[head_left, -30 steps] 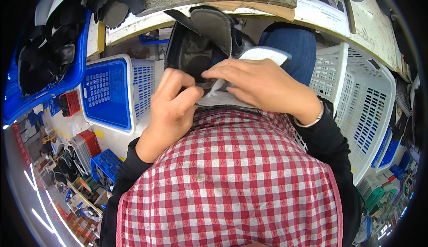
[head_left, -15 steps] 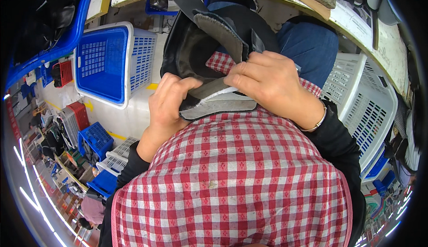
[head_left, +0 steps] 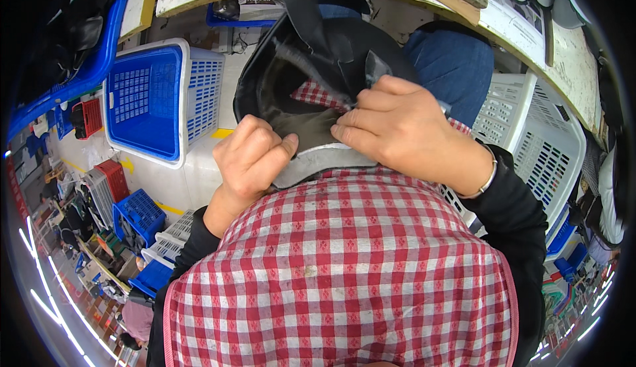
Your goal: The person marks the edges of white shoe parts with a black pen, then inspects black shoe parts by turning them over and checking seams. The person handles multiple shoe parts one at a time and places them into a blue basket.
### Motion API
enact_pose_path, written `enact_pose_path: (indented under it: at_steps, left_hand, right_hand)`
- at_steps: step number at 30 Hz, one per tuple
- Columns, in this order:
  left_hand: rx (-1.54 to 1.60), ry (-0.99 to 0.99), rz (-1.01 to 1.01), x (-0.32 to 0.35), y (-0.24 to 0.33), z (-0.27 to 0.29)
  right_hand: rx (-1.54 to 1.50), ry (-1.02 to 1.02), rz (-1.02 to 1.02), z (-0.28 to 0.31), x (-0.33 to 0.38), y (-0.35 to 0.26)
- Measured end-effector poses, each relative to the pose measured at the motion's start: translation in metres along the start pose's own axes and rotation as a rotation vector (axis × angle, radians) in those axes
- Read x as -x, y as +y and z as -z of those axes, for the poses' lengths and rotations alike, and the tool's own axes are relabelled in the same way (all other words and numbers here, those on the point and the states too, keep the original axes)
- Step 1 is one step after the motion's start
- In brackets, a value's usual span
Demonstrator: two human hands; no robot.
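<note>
The blue plastic crate [head_left: 142, 99] stands on the floor to the left of the black shoe upper [head_left: 311, 82], apart from it. The left hand [head_left: 248, 158] is curled, its thumb and forefinger pinching the grey lower edge [head_left: 324, 161] of the upper. The upper itself is held just above the red-checked apron [head_left: 344, 267], its hollow side turned to the wearer, black flaps standing up and folding at the top. The right hand [head_left: 404, 128] is closed over the upper's right side, fingertips pressed on the inner lining by a folded flap. A white lattice basket [head_left: 536, 135] stands to the right of the upper, beside a blue-trousered knee [head_left: 454, 65]. Judgement: the upper appears light, soft and pliable, sagging where unsupported; the stiffer grey edge is the surest place to grip, one hand to each side.
</note>
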State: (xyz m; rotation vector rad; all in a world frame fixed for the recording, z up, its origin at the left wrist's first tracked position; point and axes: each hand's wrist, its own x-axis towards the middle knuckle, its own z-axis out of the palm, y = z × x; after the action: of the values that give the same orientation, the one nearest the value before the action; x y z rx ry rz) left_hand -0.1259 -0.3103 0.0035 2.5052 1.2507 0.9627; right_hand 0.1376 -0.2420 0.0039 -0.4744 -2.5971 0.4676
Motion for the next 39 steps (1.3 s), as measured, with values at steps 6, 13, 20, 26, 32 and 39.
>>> enact_pose_path:
  at_steps: [6, 13, 20, 26, 32, 39]
  left_hand:
    - [-0.089, -0.125, 0.125, -0.014, 0.000, 0.002]
    - [0.116, -0.200, 0.334, -0.027, 0.002, 0.008]
    - [-0.009, -0.039, -0.083, -0.117, 0.032, 0.076]
    - [-0.053, 0.404, -0.367, -0.171, 0.106, 0.123]
    - [0.023, -0.679, -0.466, -0.192, 0.080, 0.033]
    - [-0.508, 0.255, -0.801, -0.234, 0.027, 0.007]
  right_hand:
    - [-0.127, -0.227, -0.131, 0.017, 0.001, 0.003]
    - [0.122, 0.097, -0.160, -0.030, 0.003, 0.017]
    - [-0.086, 0.186, -0.290, 0.024, -0.017, -0.004]
    - [-0.792, 0.768, -0.429, 0.142, -0.043, 0.020]
    - [-1.137, 1.215, -0.602, 0.126, -0.031, 0.054]
    - [-1.249, 1.209, -0.429, 0.130, -0.030, 0.063]
